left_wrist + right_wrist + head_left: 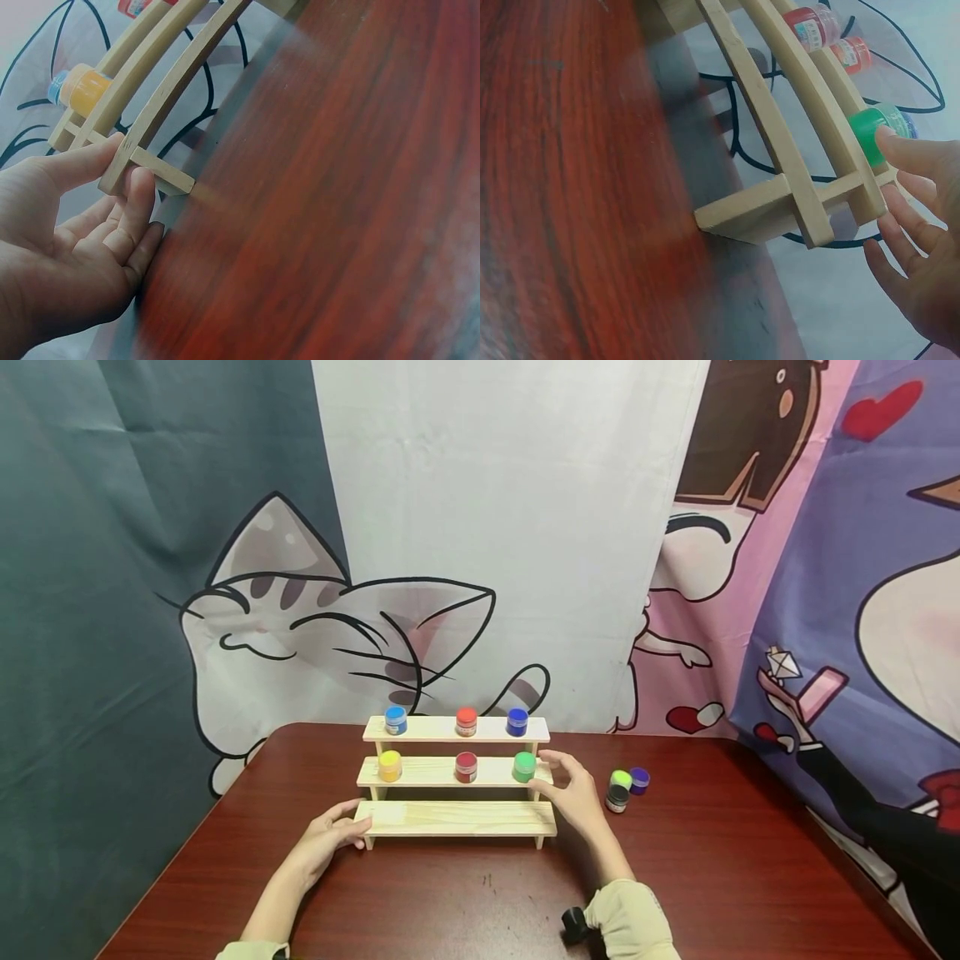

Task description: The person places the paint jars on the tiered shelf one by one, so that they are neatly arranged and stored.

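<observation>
A three-tier wooden display stand (454, 814) stands on the table. My left hand (321, 847) pinches the left end of its lowest shelf, thumb above and a finger below, as the left wrist view shows. My right hand (576, 795) is at the right end of the middle shelf, its thumb right at the green paint jar (524, 767) and its other fingers loosely spread by the shelf end. A yellow jar (390, 766) and a dark red jar (466, 767) share that shelf. On the top shelf sit a light blue jar (396, 720), a red jar (466, 721) and a dark blue jar (517, 721).
To the right of the stand, a lime green jar (621, 779), a black jar (618, 798) and a purple-blue jar (639, 780) are grouped on the brown table (465, 910). A cartoon-printed cloth (525, 527) hangs behind the table.
</observation>
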The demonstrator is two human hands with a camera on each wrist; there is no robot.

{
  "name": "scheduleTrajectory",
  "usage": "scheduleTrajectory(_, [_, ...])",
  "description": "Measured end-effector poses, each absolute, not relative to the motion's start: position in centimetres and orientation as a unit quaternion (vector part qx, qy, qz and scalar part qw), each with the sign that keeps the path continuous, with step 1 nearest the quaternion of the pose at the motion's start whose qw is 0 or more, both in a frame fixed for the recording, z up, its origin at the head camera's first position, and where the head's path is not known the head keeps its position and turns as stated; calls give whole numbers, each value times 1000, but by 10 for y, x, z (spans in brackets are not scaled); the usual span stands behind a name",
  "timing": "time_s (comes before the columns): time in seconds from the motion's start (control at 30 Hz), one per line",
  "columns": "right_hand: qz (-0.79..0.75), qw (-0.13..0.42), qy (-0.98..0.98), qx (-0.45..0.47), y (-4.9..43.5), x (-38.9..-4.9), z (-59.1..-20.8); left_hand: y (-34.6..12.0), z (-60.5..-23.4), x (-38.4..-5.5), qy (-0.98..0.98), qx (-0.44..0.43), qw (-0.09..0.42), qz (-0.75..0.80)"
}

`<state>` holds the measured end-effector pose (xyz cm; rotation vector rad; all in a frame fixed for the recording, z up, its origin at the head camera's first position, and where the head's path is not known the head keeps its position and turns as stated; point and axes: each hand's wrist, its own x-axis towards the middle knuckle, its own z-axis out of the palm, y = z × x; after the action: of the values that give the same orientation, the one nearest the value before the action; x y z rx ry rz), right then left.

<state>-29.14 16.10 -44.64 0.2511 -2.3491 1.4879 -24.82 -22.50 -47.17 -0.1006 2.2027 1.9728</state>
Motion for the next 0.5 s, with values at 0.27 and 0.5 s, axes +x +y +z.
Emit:
scheduleTrajectory(0.27, [533,181,-823,75,168,-291,-438,-225,-471,-249,745,-33,93,660])
scheduleTrajectory(0.5, [528,188,-825,76,177,-292,-438,-226,-472,-249,750,-38,95,654])
